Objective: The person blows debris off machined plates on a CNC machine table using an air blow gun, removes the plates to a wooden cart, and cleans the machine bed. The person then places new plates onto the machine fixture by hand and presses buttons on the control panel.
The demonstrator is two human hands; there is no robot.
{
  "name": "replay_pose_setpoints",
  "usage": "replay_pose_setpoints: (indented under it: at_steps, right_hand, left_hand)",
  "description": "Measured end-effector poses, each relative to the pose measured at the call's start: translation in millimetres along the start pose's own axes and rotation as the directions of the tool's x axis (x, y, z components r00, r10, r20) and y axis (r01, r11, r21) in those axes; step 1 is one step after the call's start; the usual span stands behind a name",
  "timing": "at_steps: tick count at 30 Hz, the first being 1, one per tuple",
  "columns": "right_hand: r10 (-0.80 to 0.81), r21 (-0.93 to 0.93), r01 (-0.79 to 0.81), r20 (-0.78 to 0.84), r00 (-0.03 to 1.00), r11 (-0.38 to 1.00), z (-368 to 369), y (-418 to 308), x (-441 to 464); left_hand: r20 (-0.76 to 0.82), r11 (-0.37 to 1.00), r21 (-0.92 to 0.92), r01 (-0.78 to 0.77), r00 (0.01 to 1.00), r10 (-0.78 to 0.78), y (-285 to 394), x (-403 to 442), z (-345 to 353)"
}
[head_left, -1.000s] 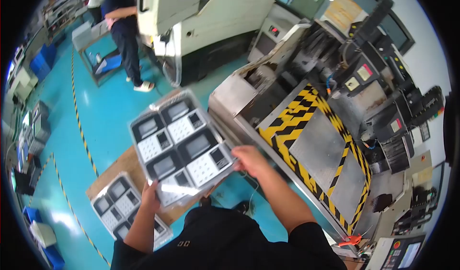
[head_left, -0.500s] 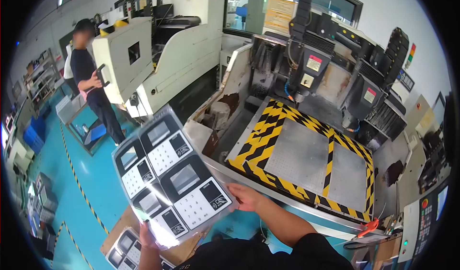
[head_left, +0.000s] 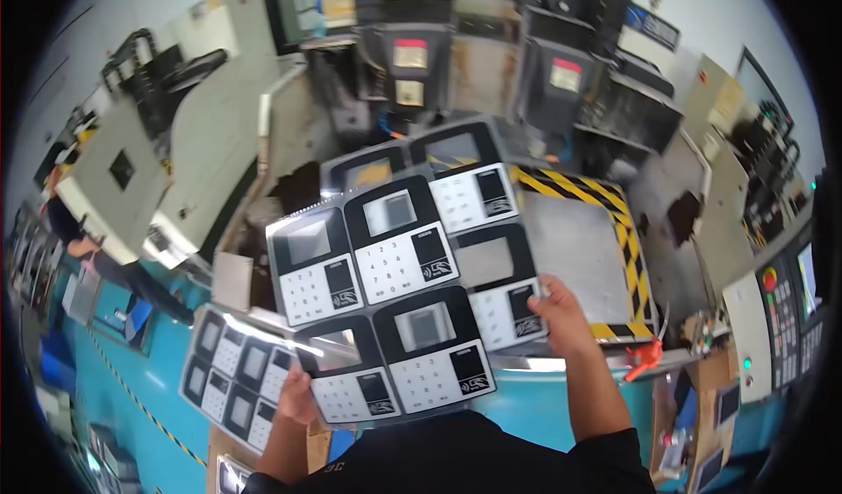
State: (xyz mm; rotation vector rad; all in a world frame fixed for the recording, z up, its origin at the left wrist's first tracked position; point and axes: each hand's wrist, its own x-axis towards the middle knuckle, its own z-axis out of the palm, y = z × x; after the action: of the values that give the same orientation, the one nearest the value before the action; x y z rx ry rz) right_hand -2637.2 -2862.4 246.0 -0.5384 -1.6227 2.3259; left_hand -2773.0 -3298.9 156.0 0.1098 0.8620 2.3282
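Observation:
A clear sheet with four black-and-white keypad panels (head_left: 381, 292) is held at its lower left edge by my left hand (head_left: 296, 402), thumb on top. Behind it, offset up and to the right, is a second similar sheet (head_left: 504, 288). My right hand (head_left: 561, 314) is closed on that sheet's right edge. The two sheets overlap, and their hidden parts cannot be seen. Left of my left hand lies another panel sheet (head_left: 237, 376), tilted, with several smaller-looking panels.
In front stands a machine with a metal bed (head_left: 574, 248) edged in yellow-black tape. At right are a control panel (head_left: 776, 310) and a red-orange tool (head_left: 646, 358). Another person (head_left: 132, 275) stands far left by a pale machine door (head_left: 114, 174). A wooden surface (head_left: 224, 446) is at lower left.
The view has swung right toward the machine. The held sheets, which looked like one stack, are now fanned apart, with the rear one shifted up and right along with my right hand.

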Motion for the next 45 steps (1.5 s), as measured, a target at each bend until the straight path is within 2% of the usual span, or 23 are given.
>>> replay_pose_setpoints:
  at_steps: [3,5,10,14,17,18,19,21,22,23,25,27,29,31,32,33,35,37,39,40,43,44,45]
  right_hand:
    - [-0.026,0.083,0.046,-0.234,0.972,0.995,-123.2,0.1,2.9]
    - [-0.099,0.125,0.134,-0.253,0.962,0.983,-202.6,6.8,5.9]
    - [-0.065,0.062,0.099,-0.410,0.910,0.993,-291.1,0.1,18.6]
    - [0.047,0.001,-0.051,-0.444,0.895,0.999,-338.1,-0.1,26.5]
    - [0.145,-0.081,-0.219,-0.530,0.836,0.972,-372.6,5.8,35.2]
    - [0.137,-0.206,-0.297,-0.560,0.817,0.932,-378.9,7.5,37.3]
    - [0.123,-0.325,-0.372,-0.586,0.801,0.869,-396.2,13.3,40.5]
    - [-0.214,-0.702,-0.554,-0.686,0.696,0.448,-421.0,35.5,52.8]
    - [-0.319,-0.742,-0.641,-0.666,0.674,0.196,-342.0,7.3,50.2]
    - [-0.330,-0.753,-0.639,-0.650,0.685,0.157,-316.5,6.9,54.5]
    - [-0.307,-0.828,-0.542,-0.557,0.771,0.142,-286.0,31.0,72.5]
    - [0.185,-0.580,-0.467,-0.478,0.859,0.668,-241.0,59.1,87.9]
    - [0.452,-0.272,-0.518,-0.272,0.850,0.811,-137.3,42.1,87.4]
    - [0.518,0.054,-0.516,-0.111,0.848,0.855,-117.8,68.4,95.1]
    - [0.465,0.072,-0.461,-0.060,0.883,0.884,-111.7,78.3,101.9]
    - [0.375,-0.057,-0.379,-0.068,0.925,0.924,-115.8,98.3,111.9]
    - [0.407,0.089,-0.397,-0.208,0.889,0.913,-59.0,76.3,122.5]
    - [0.388,-0.047,-0.415,-0.271,0.881,0.909,-68.7,99.3,133.5]
    - [0.302,-0.142,-0.350,-0.278,0.912,0.926,-73.0,115.1,141.4]
    - [0.246,-0.088,-0.281,-0.282,0.927,0.956,-65.1,117.8,144.0]
    - [0.184,-0.161,-0.239,-0.298,0.937,0.958,-64.1,133.1,152.5]
    - [0.203,-0.149,-0.253,-0.285,0.937,0.956,-67.1,135.1,152.9]
    - [0.187,-0.169,-0.243,-0.290,0.939,0.955,-70.5,137.7,152.7]
  left_hand:
    - [-0.029,0.992,0.078,0.100,0.995,-0.098,-12.1,22.5,-11.4]
    - [0.063,0.991,0.018,0.130,0.989,-0.131,-15.7,39.3,15.5]
    - [0.027,0.983,0.064,0.172,0.984,-0.174,-27.4,70.2,41.1]
    - [-0.070,0.984,0.039,0.172,0.983,-0.169,-33.6,78.6,60.5]
    - [-0.037,0.977,-0.001,0.215,0.976,-0.215,-30.2,93.2,64.5]
    - [0.012,0.975,0.027,0.221,0.975,-0.221,-28.9,100.1,59.1]
    - [-0.036,0.970,0.089,0.224,0.974,-0.222,-28.9,107.6,52.2]
    - [-0.140,0.949,0.211,0.236,0.968,-0.209,-28.6,122.0,37.6]
    - [-0.050,0.935,0.256,0.247,0.969,-0.242,-26.4,134.6,32.0]
    - [-0.009,0.932,0.261,0.253,0.966,-0.260,-22.1,144.7,38.7]
    - [0.129,0.930,0.062,0.361,0.922,-0.366,-25.7,174.0,31.3]
    - [0.057,0.916,0.083,0.392,0.916,-0.397,-23.1,199.9,37.8]
    - [0.146,0.884,0.057,0.464,0.872,-0.467,-23.0,234.1,33.9]
    - [0.168,0.845,0.089,0.528,0.828,-0.535,-25.1,269.3,25.5]
    - [0.121,0.830,0.153,0.536,0.823,-0.554,-28.6,286.1,20.1]
    - [0.071,0.809,0.216,0.546,0.818,-0.571,-30.7,299.7,17.5]
    - [-0.035,0.752,0.377,0.540,0.820,-0.571,-32.6,322.8,14.6]
    - [-0.181,0.545,0.616,0.569,0.775,-0.605,-21.2,337.8,16.6]
    - [-0.235,0.403,0.748,0.527,0.779,-0.582,-10.7,346.6,12.6]
    - [-0.263,0.322,0.800,0.505,0.779,-0.569,-5.7,348.7,10.4]
    - [-0.179,0.176,0.921,0.347,0.779,-0.600,6.7,351.3,-4.0]
    - [-0.029,0.052,0.997,0.063,0.869,-0.493,1.1,356.0,-20.8]
    - [0.155,-0.105,0.971,-0.216,0.898,-0.411,-4.9,357.4,-39.0]
